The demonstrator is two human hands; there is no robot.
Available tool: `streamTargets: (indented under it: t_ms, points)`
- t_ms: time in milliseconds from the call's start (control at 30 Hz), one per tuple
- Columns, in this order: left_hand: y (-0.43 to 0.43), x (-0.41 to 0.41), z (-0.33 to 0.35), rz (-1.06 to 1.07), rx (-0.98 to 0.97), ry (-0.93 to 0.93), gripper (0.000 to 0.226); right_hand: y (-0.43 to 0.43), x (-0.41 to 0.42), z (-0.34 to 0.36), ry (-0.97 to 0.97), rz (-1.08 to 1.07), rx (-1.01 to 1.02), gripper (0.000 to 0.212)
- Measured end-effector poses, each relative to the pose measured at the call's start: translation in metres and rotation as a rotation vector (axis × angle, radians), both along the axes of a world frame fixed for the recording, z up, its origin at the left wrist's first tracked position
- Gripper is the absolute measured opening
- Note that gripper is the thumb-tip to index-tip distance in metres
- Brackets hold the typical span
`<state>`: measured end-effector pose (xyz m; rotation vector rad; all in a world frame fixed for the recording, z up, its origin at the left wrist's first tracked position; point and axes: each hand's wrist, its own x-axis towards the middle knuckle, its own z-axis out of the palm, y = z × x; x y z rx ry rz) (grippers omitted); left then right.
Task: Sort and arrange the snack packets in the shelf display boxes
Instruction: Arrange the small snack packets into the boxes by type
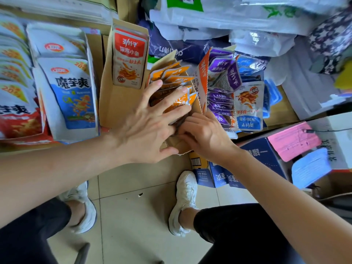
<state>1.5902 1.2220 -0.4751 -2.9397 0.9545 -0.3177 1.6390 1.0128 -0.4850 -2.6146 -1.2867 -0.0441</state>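
Observation:
Several orange snack packets (176,78) stand fanned in a brown cardboard display box (196,109) at the centre. My left hand (150,122) lies spread across them, straight fingers pressing on the packets. My right hand (203,134) is at the box's near end, fingers curled round the packets' lower edges. To the left, a box (112,103) holds red packets (128,58). On the right is a box with purple packets (221,103) and a blue packet (248,105).
Large white-and-blue snack bags (70,86) and red ones (17,115) fill boxes on the left. Plastic bags (238,21) pile behind. Blue cartons (264,155) with pink and blue papers sit at the right. My white shoes (185,199) stand on the tiled floor.

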Motion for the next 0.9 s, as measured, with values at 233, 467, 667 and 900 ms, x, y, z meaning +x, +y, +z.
streamTargets:
  t_ms: [233,467,667,900]
  points:
    - [-0.002,0.006,0.003,0.017,0.023,0.004,0.067,-0.018,-0.021,0.024,0.007,-0.078,0.067,0.015]
    - [-0.003,0.006,0.001,0.040,0.055,0.012,0.070,-0.041,-0.038,0.062,-0.065,-0.303,0.291,0.008]
    - [-0.003,0.006,0.002,0.018,-0.036,-0.021,0.061,-0.056,-0.051,0.063,0.098,-0.592,0.512,0.010]
    - [0.000,0.009,-0.003,-0.019,-0.138,-0.104,0.056,-0.036,-0.058,0.064,0.171,-0.823,0.973,0.007]
